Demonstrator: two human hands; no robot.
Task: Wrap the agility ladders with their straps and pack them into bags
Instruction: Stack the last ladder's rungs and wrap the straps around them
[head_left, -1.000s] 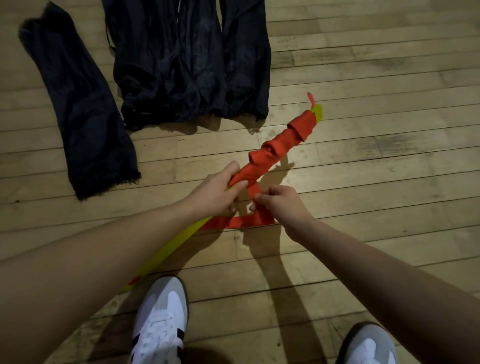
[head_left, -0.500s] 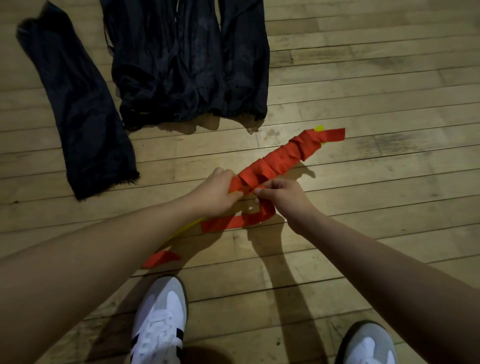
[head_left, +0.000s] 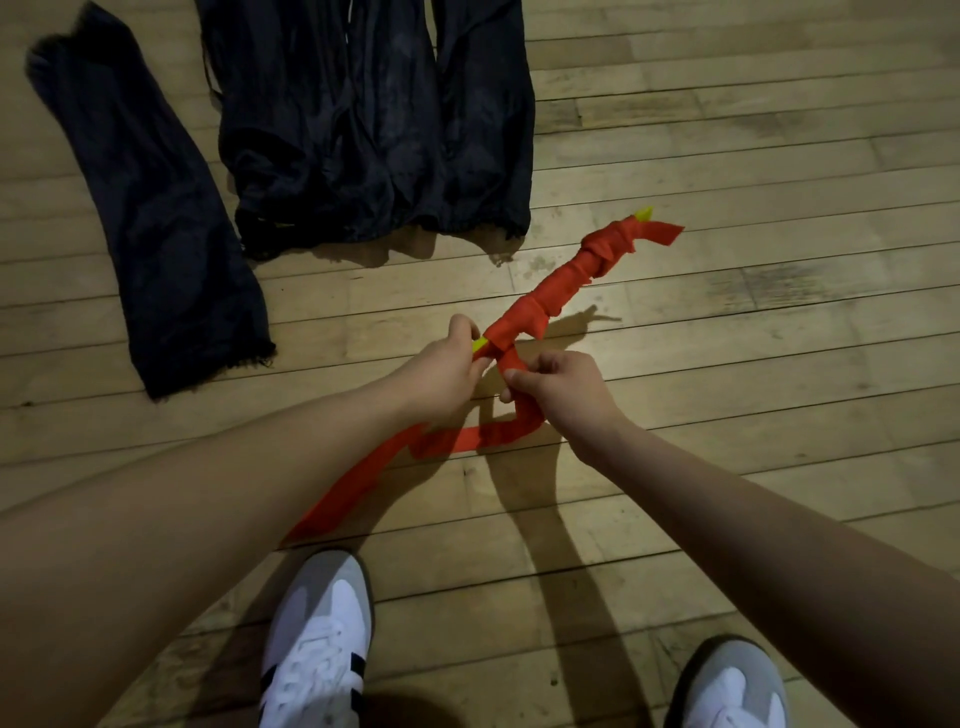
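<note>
The ladder bundle (head_left: 561, 275), yellow rungs wound in red strap, is held above the wooden floor (head_left: 753, 364), its far end pointing up and to the right. A yellow tip shows at that far end and another at the near end, beside the left hand.

Left hand (head_left: 441, 371): fingers curled around the near end of the bundle, gripping it. Right hand (head_left: 563, 387): thumb and fingers pinch the strap (head_left: 467, 439) just below the bundle, where it leaves the last wrap.

From the right hand the loose strap drops in a loop to the floor, passes under the left forearm and trails toward the left shoe (head_left: 317, 644). Its end lies flat on the boards just ahead of that shoe.

A right shoe (head_left: 727, 686) shows at the lower edge.

Dark bags lie on the floor beyond the hands: one single bag (head_left: 150, 208) at the left, flat and angled, and a group of bags (head_left: 374, 119) side by side at the centre top. The bundle is well apart from both.
</note>
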